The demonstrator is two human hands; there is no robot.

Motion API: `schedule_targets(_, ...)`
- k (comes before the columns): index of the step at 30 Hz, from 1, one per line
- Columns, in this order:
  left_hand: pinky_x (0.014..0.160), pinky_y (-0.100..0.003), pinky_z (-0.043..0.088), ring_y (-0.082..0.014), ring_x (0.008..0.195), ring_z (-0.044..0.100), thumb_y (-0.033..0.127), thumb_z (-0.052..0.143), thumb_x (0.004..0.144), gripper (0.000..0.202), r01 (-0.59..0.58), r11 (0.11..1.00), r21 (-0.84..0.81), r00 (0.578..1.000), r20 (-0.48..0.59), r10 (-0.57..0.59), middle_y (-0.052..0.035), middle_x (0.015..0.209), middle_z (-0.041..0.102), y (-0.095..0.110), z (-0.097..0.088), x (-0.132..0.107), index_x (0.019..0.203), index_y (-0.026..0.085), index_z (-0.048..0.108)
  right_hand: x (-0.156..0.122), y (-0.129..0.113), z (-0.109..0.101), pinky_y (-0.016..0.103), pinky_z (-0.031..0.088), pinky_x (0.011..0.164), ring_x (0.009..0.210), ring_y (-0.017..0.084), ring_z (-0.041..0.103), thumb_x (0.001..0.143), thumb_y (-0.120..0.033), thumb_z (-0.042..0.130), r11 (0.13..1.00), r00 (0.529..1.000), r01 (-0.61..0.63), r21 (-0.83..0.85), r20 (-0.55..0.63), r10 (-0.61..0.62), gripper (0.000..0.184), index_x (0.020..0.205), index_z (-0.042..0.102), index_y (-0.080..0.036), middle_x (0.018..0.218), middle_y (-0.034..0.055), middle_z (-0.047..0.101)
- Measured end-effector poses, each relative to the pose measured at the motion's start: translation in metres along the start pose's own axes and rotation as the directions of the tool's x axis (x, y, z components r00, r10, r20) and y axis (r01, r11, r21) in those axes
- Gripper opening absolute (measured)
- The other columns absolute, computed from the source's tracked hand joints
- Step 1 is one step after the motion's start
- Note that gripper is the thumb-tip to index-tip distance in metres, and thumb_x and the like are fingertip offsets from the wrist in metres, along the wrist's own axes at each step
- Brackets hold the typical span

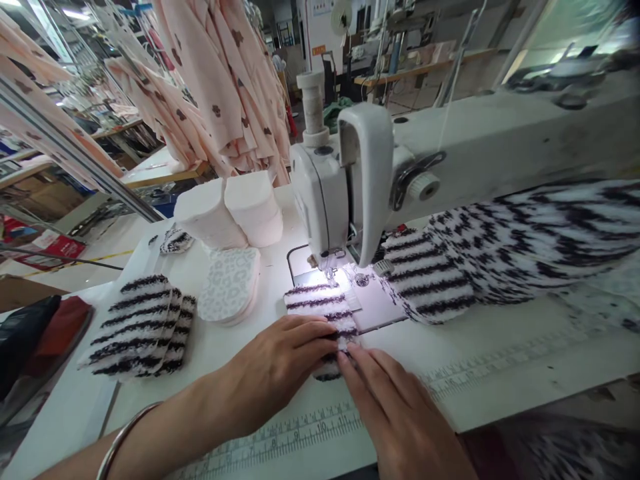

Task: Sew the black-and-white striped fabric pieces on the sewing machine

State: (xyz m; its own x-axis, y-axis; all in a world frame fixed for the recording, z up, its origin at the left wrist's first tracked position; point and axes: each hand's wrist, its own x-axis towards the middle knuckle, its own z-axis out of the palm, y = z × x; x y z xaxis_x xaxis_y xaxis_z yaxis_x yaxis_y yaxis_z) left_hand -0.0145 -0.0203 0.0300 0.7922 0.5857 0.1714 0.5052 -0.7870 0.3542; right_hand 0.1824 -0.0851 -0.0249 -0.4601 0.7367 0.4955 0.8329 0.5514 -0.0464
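A small piece of black-and-white striped fuzzy fabric (320,303) lies on the sewing table with its far end under the presser foot (333,269) of a white sewing machine (350,180). My left hand (280,363) rests flat on the piece's near left part, fingers stretched out. My right hand (395,400) lies flat beside it, fingertips touching the piece's near right edge. Neither hand grips anything. A metal bangle (120,440) is on my left wrist.
A stack of striped pieces (140,327) lies at the left, a leopard-print stack (230,283) and two white stacks (230,213) behind it. A long run of joined striped pieces (500,247) trails right behind the machine. Pink garments (220,87) hang beyond. Ruler markings (300,430) run along the table's front.
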Motion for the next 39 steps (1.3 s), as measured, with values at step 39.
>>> schedule_targets(39,0.063,-0.033,0.051,-0.0202,0.08,0.054,0.011,0.043,0.092,0.018,0.157,0.951,0.267,0.987,-0.068,-0.144,-0.0066,0.091,0.056,-0.043,0.004,0.024,0.106,0.014,0.055,0.069,0.046,0.019,0.032,0.051,0.08,0.098,0.021,0.058,0.082,-0.001,0.032,0.998,1.0,0.015,0.064,-0.018,-0.014,0.045,0.11,0.064,-0.016,0.099,0.0076,0.065)
